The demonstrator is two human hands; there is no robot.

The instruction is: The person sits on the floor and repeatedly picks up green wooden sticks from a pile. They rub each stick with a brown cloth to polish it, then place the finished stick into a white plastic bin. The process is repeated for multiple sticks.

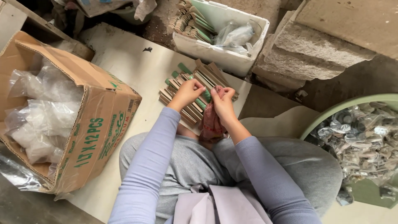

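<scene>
My left hand and my right hand meet over a stack of flat tan and green sticks lying on a white board. Together they pinch a green stick between their fingertips. My right hand also clutches a dull red cloth that hangs down toward my lap. Both arms wear pale lilac sleeves, and I sit cross-legged in grey trousers.
A cardboard box full of clear plastic bags stands at the left. A white foam box with more sticks and a plastic bag sits beyond the stack. A green basin of small bagged items is at the right. Rough stone blocks lie behind.
</scene>
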